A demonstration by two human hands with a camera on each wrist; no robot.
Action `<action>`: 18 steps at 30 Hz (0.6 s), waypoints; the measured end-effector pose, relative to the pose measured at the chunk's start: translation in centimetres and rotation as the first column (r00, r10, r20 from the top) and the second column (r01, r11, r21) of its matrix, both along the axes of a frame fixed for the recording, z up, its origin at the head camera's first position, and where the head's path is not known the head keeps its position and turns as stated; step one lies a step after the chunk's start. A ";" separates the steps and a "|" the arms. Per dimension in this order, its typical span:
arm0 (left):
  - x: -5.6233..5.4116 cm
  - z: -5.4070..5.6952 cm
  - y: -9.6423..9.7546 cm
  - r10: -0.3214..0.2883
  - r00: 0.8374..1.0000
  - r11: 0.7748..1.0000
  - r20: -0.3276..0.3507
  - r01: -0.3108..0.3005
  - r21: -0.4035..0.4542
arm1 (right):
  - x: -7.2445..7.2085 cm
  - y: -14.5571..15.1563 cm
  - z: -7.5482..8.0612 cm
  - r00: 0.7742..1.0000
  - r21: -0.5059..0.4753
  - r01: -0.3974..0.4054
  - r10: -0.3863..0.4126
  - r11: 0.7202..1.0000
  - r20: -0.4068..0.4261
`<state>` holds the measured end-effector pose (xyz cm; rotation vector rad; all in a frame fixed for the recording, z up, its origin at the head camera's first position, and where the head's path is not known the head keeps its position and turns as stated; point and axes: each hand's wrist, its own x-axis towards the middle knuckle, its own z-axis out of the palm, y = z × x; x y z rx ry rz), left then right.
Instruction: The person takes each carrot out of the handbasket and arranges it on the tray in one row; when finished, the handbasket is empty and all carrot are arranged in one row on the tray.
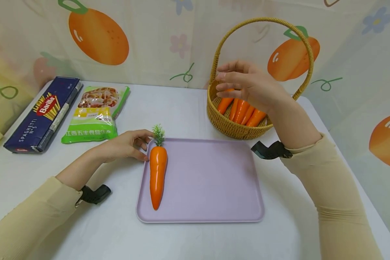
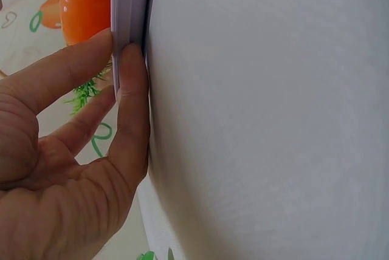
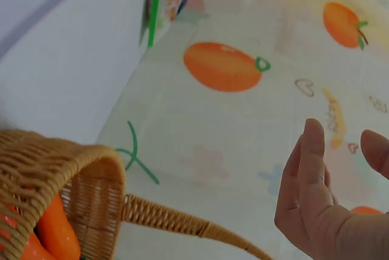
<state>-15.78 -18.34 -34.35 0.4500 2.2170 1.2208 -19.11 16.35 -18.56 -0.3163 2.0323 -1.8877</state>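
Observation:
A light purple tray (image 1: 208, 180) lies on the table with one orange carrot (image 1: 157, 173), green leaves at its top, along the left side. My left hand (image 1: 130, 146) is at the tray's upper left corner; in the left wrist view its thumb and a finger (image 2: 132, 102) pinch the tray's rim (image 2: 129, 11). Above a woven basket (image 1: 227, 126) hangs my right hand (image 1: 250, 85), fingers loosely bent and nothing between them. Several carrots (image 1: 242, 112) lie in the basket, partly hidden by that hand. The right wrist view shows the hand (image 3: 322, 205) apart from the basket handle (image 3: 182, 220).
At the left of the table lie a dark blue spaghetti box (image 1: 43, 113) and a green food packet (image 1: 95, 113). The basket's tall handle (image 1: 263, 18) arches over the right hand. A fruit-patterned curtain (image 1: 156, 43) hangs behind the table.

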 end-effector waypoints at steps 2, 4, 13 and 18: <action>0.0 0.0 0.0 -0.001 1.000 1.000 -0.002 0.001 -0.002 | -0.4 0.3 0.1 1.000 -0.001 0.006 -0.006 1.000 0.003; 0.0 -0.1 -0.1 -0.001 1.000 1.000 -0.001 0.001 -0.001 | -0.7 0.6 0.1 1.000 0.004 0.011 -0.011 1.000 0.004; -0.1 -0.1 -0.2 0.000 1.000 1.000 0.000 0.000 -0.001 | -2.6 2.1 0.2 0.994 -0.037 0.094 -0.091 0.995 0.062; -0.1 -0.1 -0.1 0.000 1.000 1.000 0.003 0.000 0.009 | -3.9 2.9 0.1 0.987 -0.081 0.140 -0.133 0.987 0.090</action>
